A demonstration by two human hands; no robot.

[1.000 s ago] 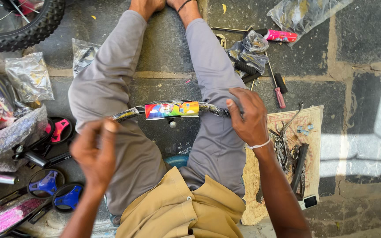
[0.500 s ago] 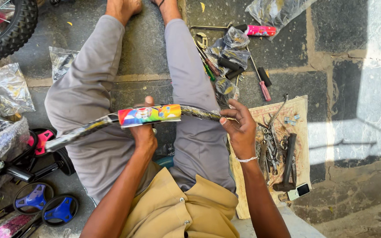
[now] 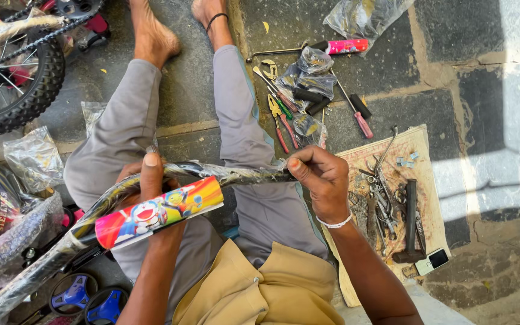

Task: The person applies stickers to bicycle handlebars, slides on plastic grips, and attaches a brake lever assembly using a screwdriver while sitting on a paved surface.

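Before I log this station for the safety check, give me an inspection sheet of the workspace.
Surface: stone floor, tools on a cardboard sheet.
Job's things: wrapped tube with colourful sleeve, across the lap.
Clutter: pliers, screwdriver, hammer, plastic bags, small wheels.
Grippers: left hand and right hand both grip the tube.
Cables: nothing seen.
Surroundings: bicycle wheel with chain, top left; phone at the cardboard's edge.
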